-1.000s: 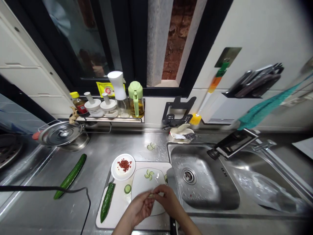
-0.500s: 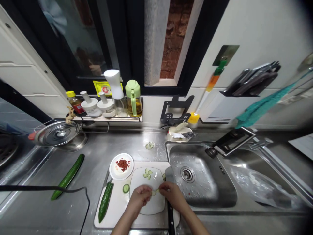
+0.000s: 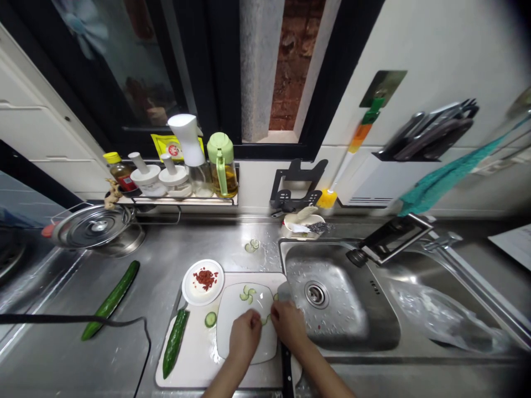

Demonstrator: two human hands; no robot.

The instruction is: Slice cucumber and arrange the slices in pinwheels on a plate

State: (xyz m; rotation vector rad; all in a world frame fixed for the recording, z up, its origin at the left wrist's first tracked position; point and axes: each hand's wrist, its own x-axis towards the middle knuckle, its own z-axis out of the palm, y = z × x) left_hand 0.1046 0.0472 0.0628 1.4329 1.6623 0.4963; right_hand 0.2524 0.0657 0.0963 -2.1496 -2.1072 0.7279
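Note:
Over the white square plate (image 3: 232, 307), my left hand (image 3: 244, 334) and my right hand (image 3: 289, 325) are close together, fingertips pinched. A thin, curved cucumber slice (image 3: 265, 320) spans the gap between them. Several cucumber slices (image 3: 248, 294) form a small fan on the plate. The plate sits on a pale cutting board (image 3: 193, 354). A knife (image 3: 287, 367) lies along the board's right side, partly hidden under my right hand and forearm. Left of the plate are a round cucumber slice (image 3: 211, 319) and a cut cucumber (image 3: 176, 344).
A round white dish (image 3: 191, 296) with red berries stands at the board's upper left. Another cucumber (image 3: 112, 301) lies farther left, crossed by a black cable (image 3: 83, 319). Loose slices (image 3: 251, 245) rest on the counter behind. The sink (image 3: 340, 337) borders the board's right.
My left hand has turned, showing more of its back, and moved slightly right. My right hand has shifted slightly up. The whole view has slid a little to the left.

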